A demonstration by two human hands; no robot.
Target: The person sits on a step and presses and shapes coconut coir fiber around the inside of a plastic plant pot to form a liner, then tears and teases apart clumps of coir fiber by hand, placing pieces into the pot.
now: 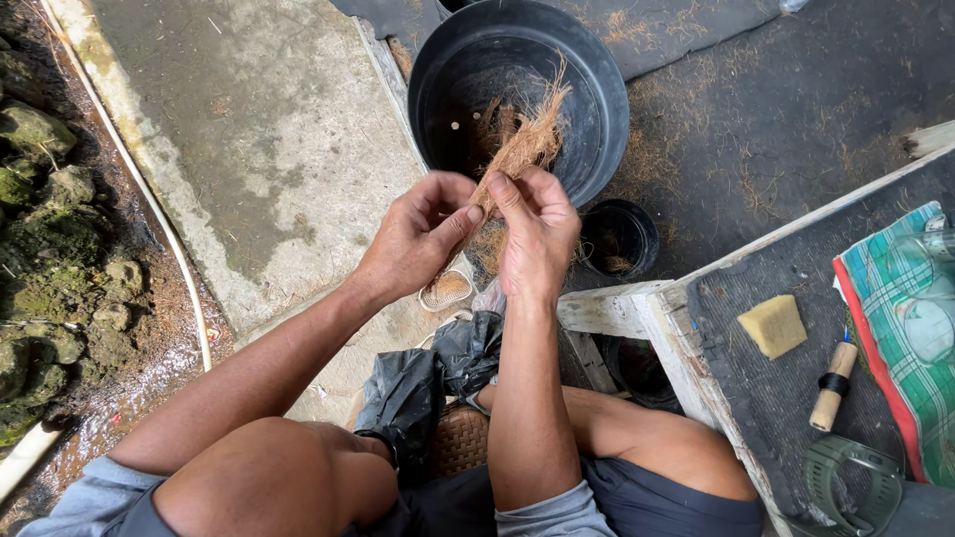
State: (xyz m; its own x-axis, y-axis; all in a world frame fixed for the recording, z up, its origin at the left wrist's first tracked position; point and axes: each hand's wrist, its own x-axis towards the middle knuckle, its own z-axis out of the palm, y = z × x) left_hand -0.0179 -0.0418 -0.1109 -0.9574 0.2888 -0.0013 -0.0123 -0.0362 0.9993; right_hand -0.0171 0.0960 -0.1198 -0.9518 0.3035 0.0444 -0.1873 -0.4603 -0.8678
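fibre: dry, stringy coconut husk tuft (522, 149) (over round black plastic pot (587, 60))
hands: left hand (418, 237), right hand (537, 231) both pinch it, fingers curled

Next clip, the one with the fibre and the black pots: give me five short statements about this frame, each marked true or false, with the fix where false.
1. Both hands grip one tuft of brown fibre. True: the left hand and right hand pinch the brown fibre tuft between them.
2. The fibre is held over a white bucket. False: it is held in front of a large black pot.
3. A yellow sponge lies on the dark mat at right. True: the yellow sponge rests on the dark mat.
4. The small black pot stands left of the hands. False: the small black pot is to their right.
5. The checked cloth is plain blue. False: the checked cloth is green and white, edged red.
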